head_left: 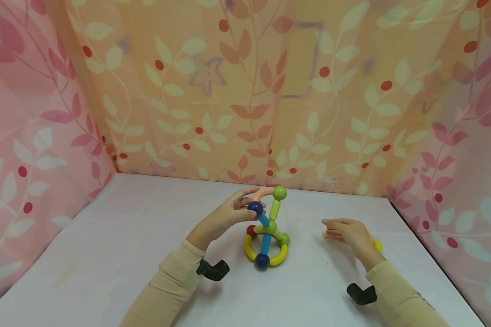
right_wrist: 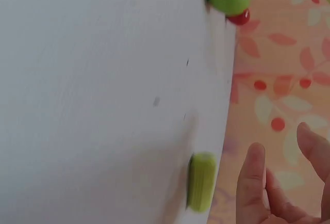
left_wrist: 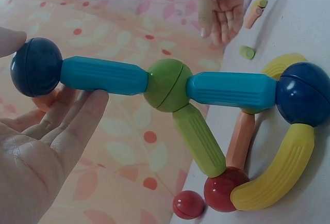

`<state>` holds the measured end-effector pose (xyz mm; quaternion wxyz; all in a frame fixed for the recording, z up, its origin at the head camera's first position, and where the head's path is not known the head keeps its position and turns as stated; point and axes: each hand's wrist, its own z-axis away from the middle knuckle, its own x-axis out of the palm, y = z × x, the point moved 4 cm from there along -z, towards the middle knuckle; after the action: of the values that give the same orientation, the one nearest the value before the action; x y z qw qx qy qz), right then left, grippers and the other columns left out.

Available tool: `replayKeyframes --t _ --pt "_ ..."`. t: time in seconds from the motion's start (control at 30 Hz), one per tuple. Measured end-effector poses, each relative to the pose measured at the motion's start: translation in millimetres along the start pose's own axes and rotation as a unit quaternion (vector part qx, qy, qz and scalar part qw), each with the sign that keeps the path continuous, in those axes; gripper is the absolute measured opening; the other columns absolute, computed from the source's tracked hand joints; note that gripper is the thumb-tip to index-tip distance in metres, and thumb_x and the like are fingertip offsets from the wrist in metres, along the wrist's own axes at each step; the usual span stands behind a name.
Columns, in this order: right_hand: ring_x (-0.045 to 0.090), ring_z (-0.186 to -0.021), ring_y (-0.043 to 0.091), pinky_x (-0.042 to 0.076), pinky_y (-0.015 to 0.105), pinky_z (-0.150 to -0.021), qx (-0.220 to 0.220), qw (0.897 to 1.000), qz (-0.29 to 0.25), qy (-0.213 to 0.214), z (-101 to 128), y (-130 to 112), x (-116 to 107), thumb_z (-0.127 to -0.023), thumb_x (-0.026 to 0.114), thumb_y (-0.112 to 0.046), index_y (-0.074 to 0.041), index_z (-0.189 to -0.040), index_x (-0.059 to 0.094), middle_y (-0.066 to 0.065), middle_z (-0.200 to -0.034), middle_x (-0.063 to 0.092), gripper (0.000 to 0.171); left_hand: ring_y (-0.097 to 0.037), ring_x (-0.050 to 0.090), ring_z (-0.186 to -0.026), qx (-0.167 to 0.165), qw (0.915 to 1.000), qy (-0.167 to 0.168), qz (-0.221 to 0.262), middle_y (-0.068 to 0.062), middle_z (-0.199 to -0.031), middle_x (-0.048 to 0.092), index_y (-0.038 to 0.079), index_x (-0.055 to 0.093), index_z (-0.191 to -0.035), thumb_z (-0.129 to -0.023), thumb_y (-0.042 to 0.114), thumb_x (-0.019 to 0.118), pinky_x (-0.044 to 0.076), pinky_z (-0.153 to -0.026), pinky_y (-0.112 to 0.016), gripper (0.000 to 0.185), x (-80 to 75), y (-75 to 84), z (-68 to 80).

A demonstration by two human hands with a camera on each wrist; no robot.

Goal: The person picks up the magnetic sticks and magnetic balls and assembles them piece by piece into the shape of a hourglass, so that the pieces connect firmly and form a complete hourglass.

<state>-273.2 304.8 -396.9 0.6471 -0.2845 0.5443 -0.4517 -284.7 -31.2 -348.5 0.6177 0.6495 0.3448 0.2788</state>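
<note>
A toy figure of coloured rods and balls (head_left: 268, 231) stands mid-table on a ring of yellow curved pieces (left_wrist: 273, 175). My left hand (head_left: 249, 200) holds its upper dark blue ball (head_left: 255, 208). The thumb (left_wrist: 9, 41) sits on the ball (left_wrist: 36, 66), and the fingers (left_wrist: 77, 121) lie under the blue rod (left_wrist: 103, 74). An orange curved piece (head_left: 263, 193) arches from there to a green ball (head_left: 279, 193). My right hand (head_left: 331, 227) rests flat on the table to the right with straight fingers (right_wrist: 253, 177), holding nothing. It lies beside a short green rod (right_wrist: 201, 181).
A yellow piece (head_left: 378, 245) lies behind my right wrist, and a loose red half-ball (left_wrist: 187, 204) sits by the figure's base. Leaf-patterned cloth walls (head_left: 245, 91) close in the white table (head_left: 106, 254) at the back and on both sides.
</note>
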Motion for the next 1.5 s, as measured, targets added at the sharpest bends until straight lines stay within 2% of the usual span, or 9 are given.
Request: replayKeyframes --t 0.2,0.3,0.43,0.63,0.73,0.93,1.07,1.23,1.5 --pt "0.069 -0.08 0.004 0.06 0.023 -0.078 0.058 0.997 -0.042 0.01 -8 20 -23 -0.088 0.075 -0.036 0.017 -0.14 0.039 0.008 -0.101 0.072 0.082 -0.017 0.064 -0.116 -0.005 1.0 0.007 0.003 -0.024 -0.145 0.05 0.017 0.027 -0.155 -0.096 0.016 0.057 0.042 -0.114 -0.046 0.066 -0.4 2.0 0.4" --pt "0.071 -0.076 0.008 0.061 0.026 -0.077 0.086 0.992 -0.097 -0.001 -15 26 -24 -0.088 0.077 -0.024 0.022 -0.143 0.026 0.005 -0.088 0.07 0.088 -0.018 0.063 -0.118 -0.001 1.0 0.009 0.0 -0.024 -0.145 0.051 0.018 0.028 -0.154 -0.096 0.017 0.057 0.041 -0.114 -0.047 0.064 -0.4 2.2 -0.1" --pt "0.071 -0.073 0.01 0.061 0.027 -0.076 0.105 0.987 -0.123 -0.012 -23 26 -19 -0.087 0.077 -0.02 0.023 -0.146 0.018 0.004 -0.083 0.069 0.093 -0.024 0.061 -0.124 -0.004 0.9999 0.01 -0.004 -0.02 -0.144 0.054 0.019 0.029 -0.153 -0.096 0.017 0.057 0.042 -0.113 -0.046 0.064 0.8 0.4 -0.1" --pt "0.068 -0.067 0.011 0.061 0.026 -0.072 0.118 0.991 -0.059 -0.002 -33 21 -12 -0.086 0.079 -0.023 0.018 -0.141 0.031 0.005 -0.086 0.066 0.084 -0.023 0.062 -0.121 -0.005 0.9999 0.007 -0.012 -0.021 -0.143 0.054 0.016 0.027 -0.154 -0.097 0.018 0.056 0.044 -0.112 -0.045 0.064 2.2 -1.6 -0.4" --pt "0.066 -0.062 0.01 0.061 0.025 -0.067 0.113 0.993 -0.034 0.002 -38 19 -10 -0.085 0.08 -0.02 0.017 -0.129 0.044 0.004 -0.078 0.065 0.068 -0.021 0.064 -0.117 -0.005 0.9999 0.005 -0.01 -0.023 -0.144 0.052 0.015 0.026 -0.154 -0.098 0.018 0.056 0.044 -0.112 -0.045 0.064 1.9 -0.9 -0.4" --pt "0.065 -0.055 0.007 0.059 0.022 -0.058 0.088 0.996 -0.008 -0.007 -42 16 -5 -0.082 0.077 -0.007 0.011 -0.105 0.055 0.001 -0.066 0.064 0.036 -0.023 0.064 -0.117 -0.009 0.9999 0.003 -0.009 -0.024 -0.145 0.05 0.016 0.025 -0.155 -0.098 0.017 0.056 0.044 -0.113 -0.046 0.066 0.5 -2.1 0.1" --pt "0.066 -0.065 0.006 0.06 0.023 -0.066 0.062 0.998 -0.011 -0.031 -35 6 0 -0.085 0.074 -0.009 0.014 -0.115 0.057 0.001 -0.078 0.067 0.042 -0.021 0.064 -0.117 -0.012 0.9999 0.005 -0.006 -0.022 -0.143 0.053 0.018 0.027 -0.155 -0.097 0.018 0.057 0.043 -0.113 -0.046 0.065 0.1 -4.4 -0.1" --pt "0.068 -0.085 0.007 0.06 0.029 -0.086 -0.024 0.995 -0.086 -0.042 -9 -27 23 -0.091 0.07 -0.013 0.014 -0.13 0.052 0.002 -0.099 0.069 0.05 -0.022 0.063 -0.118 -0.007 0.9999 0.0 -0.011 -0.024 -0.143 0.051 0.017 0.026 -0.155 -0.097 0.021 0.057 0.042 -0.113 -0.048 0.066 -1.6 -4.1 0.6" --pt "0.068 -0.096 0.013 0.056 0.033 -0.095 -0.109 0.985 -0.126 -0.044 37 -68 69 -0.091 0.072 -0.015 0.004 -0.122 0.061 0.003 -0.104 0.068 0.038 -0.018 0.064 -0.116 0.003 0.9999 -0.004 -0.014 -0.024 -0.143 0.05 0.014 0.024 -0.155 -0.098 0.023 0.059 0.047 -0.11 -0.042 0.068 0.6 -4.2 -1.1"
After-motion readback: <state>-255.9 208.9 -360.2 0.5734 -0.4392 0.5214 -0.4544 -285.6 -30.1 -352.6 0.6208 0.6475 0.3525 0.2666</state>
